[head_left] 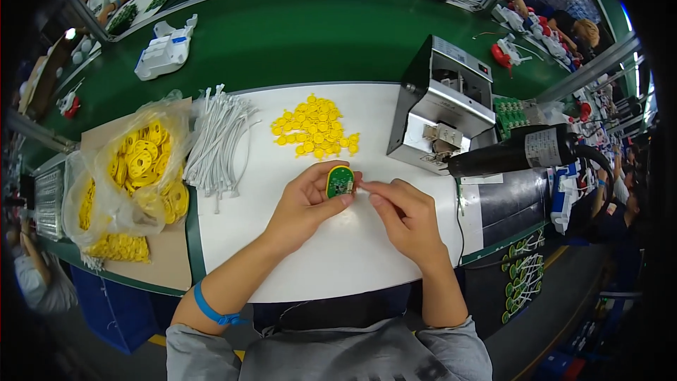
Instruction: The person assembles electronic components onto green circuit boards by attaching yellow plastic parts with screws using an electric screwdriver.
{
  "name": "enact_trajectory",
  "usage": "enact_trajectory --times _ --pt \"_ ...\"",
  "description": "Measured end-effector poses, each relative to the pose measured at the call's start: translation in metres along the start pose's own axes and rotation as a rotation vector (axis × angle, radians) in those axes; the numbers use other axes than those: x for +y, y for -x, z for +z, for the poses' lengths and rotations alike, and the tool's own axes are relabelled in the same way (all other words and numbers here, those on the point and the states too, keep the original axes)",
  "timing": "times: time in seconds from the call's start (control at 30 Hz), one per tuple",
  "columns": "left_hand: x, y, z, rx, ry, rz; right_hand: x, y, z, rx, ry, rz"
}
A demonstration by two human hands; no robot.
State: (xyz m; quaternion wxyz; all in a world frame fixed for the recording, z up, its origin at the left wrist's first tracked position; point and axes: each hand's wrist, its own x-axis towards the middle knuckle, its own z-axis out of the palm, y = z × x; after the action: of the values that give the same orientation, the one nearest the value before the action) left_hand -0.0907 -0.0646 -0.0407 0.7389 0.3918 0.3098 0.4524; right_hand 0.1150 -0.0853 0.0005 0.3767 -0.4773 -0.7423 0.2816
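My left hand (308, 201) grips a small green circuit board (340, 182) with a yellow rim, its fingers behind the board and its thumb at the lower edge. Close to the board's right edge is my right hand (405, 215), with thumb and index finger drawn together. Whatever lies between those fingertips, if anything, is too small to make out. Just beyond my hands, a pile of small yellow plastic discs (314, 125) lies on the white work sheet (317, 261). A bundle of white cables (220, 140) rests left of the discs.
Clear plastic bags of yellow round parts (144, 159) sit on cardboard (169, 254) at the left. To the right stands a metal bench machine (441, 109), with a black cylindrical tool (508, 159) beside it. A white plastic housing (166, 48) lies on the green bench (296, 35).
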Motion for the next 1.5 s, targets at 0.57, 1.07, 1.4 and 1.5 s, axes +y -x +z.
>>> enact_trajectory --times 0.57,1.07,1.4,1.5 --pt "-0.008 -0.002 0.008 0.016 -0.136 0.028 0.019 -0.001 0.019 0.157 0.015 -0.039" --pt "-0.019 0.002 0.015 0.036 -0.259 0.083 0.022 0.007 0.021 0.177 0.067 -0.095" --pt "-0.003 0.001 0.025 0.018 -0.776 0.116 0.032 0.007 0.017 0.100 0.140 -0.147" --pt "-0.015 -0.003 0.027 0.027 -0.806 0.371 0.036 0.007 0.015 0.107 0.115 -0.166"
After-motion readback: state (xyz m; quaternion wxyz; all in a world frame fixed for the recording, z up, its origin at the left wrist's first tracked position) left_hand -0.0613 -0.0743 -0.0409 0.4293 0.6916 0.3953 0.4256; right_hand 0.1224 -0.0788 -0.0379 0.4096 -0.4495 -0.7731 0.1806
